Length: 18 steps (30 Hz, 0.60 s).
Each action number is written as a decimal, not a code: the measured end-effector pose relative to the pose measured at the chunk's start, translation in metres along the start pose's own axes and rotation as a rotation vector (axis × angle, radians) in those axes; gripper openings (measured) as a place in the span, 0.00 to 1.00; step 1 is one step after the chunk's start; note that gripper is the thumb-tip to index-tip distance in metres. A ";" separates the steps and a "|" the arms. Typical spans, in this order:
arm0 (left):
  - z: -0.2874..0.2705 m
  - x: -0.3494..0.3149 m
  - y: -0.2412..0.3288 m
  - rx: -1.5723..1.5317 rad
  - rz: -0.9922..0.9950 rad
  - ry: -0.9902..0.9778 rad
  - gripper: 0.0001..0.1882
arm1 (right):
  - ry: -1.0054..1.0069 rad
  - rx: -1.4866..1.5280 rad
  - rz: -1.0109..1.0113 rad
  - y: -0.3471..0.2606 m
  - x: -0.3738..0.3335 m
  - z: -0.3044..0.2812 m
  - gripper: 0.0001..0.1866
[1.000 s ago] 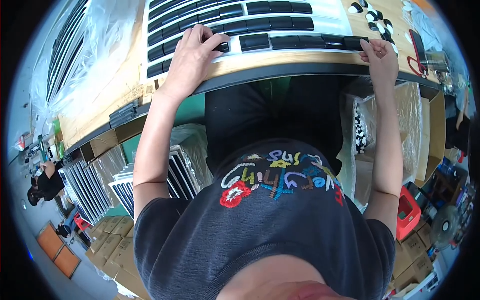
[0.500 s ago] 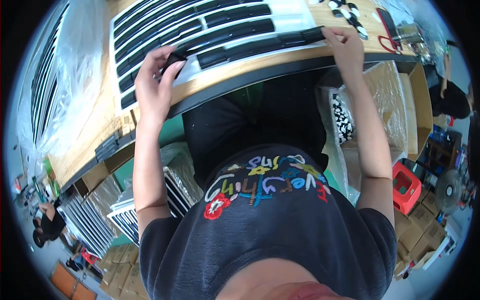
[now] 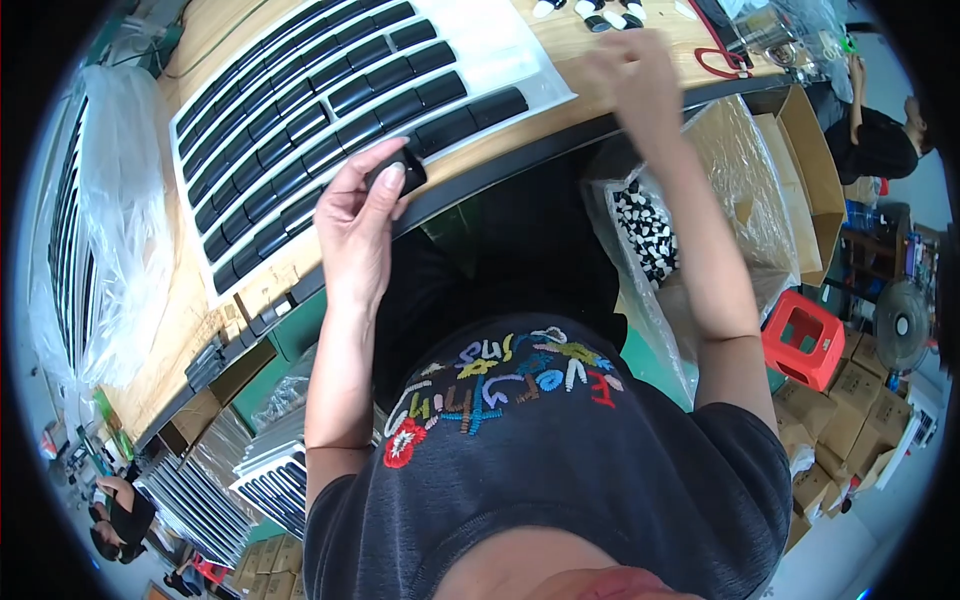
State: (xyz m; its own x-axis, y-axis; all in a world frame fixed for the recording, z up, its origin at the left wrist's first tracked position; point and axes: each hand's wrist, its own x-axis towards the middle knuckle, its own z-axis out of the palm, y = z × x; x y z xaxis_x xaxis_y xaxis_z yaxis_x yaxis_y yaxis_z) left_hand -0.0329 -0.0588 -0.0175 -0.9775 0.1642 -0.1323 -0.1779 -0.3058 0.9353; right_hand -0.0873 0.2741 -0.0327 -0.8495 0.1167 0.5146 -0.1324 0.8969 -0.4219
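Note:
My left hand (image 3: 355, 215) is closed around a small glossy black piece (image 3: 410, 172), pinched between thumb and fingers over the table's front edge. Beside it lies a white sheet (image 3: 490, 45) with rows of shiny black rectangular pieces (image 3: 440, 92) set side by side. My right hand (image 3: 645, 90) is off the sheet's right corner, above the table edge. Motion smears its fingers, so whether it holds anything is unclear. Beyond it are several small black-and-white pieces (image 3: 597, 20) on the wooden table.
Below my right forearm, an open plastic-lined carton (image 3: 740, 190) contains many black-and-white pieces (image 3: 645, 232). Red-handled scissors (image 3: 722, 63) lie at the table's right. Clear plastic wrap (image 3: 125, 220) covers a stack at left. A red stool (image 3: 803, 340) and cartons (image 3: 840, 410) stand at right.
My left hand has lifted the black piece off the sheet area toward the table edge. My right hand has let go of the row's right end and moved away. The view has shifted.

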 end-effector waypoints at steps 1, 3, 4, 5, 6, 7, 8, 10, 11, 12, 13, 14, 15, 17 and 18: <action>0.006 0.001 -0.002 -0.072 -0.013 -0.023 0.15 | 0.035 -0.089 0.171 0.013 0.011 -0.008 0.18; 0.016 0.005 -0.005 -0.184 -0.043 -0.067 0.14 | 0.033 -0.306 0.138 0.056 0.022 -0.019 0.21; 0.018 0.007 -0.008 -0.204 -0.043 -0.090 0.14 | 0.034 -0.301 0.136 0.075 0.026 -0.018 0.21; 0.020 0.008 -0.010 -0.205 -0.058 -0.104 0.14 | 0.009 -0.307 0.103 0.095 0.030 -0.014 0.21; 0.022 0.010 -0.013 -0.208 -0.075 -0.117 0.14 | -0.018 -0.314 0.071 0.110 0.035 -0.009 0.22; 0.024 0.011 -0.014 -0.206 -0.077 -0.113 0.14 | -0.088 -0.190 0.140 0.118 0.041 -0.007 0.21; 0.027 0.012 -0.014 -0.225 -0.092 -0.134 0.14 | -0.090 -0.187 0.142 0.129 0.046 -0.007 0.21; 0.032 0.015 -0.018 -0.238 -0.113 -0.149 0.14 | -0.290 -0.108 0.054 0.142 0.051 -0.006 0.20; 0.037 0.018 -0.020 -0.291 -0.112 -0.175 0.14 | -0.311 -0.114 0.122 0.149 0.048 -0.007 0.18; 0.038 0.019 -0.022 -0.339 -0.104 -0.179 0.14 | -0.322 -0.092 0.116 0.133 0.048 -0.005 0.18; 0.041 0.019 -0.022 -0.371 -0.094 -0.143 0.13 | -0.331 -0.096 0.139 0.106 0.049 -0.009 0.17; 0.040 0.021 -0.025 -0.405 -0.068 -0.181 0.13 | -0.335 -0.103 0.165 0.085 0.047 -0.014 0.16; 0.043 0.022 -0.026 -0.417 -0.066 -0.188 0.13 | -0.273 -0.072 0.172 0.075 0.041 -0.017 0.13; 0.045 0.024 -0.026 -0.431 -0.062 -0.206 0.13 | -0.213 0.231 0.299 0.029 0.032 -0.028 0.10; 0.045 0.026 -0.029 -0.426 -0.060 -0.194 0.13 | -0.176 0.399 0.353 0.001 0.023 -0.034 0.10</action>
State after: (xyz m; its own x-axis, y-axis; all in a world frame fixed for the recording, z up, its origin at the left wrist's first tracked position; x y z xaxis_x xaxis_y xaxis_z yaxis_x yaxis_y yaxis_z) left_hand -0.0477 -0.0038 -0.0334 -0.9321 0.3533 -0.0804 -0.3039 -0.6414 0.7044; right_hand -0.0900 0.2922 0.0039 -0.9452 0.2767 0.1734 0.0209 0.5812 -0.8135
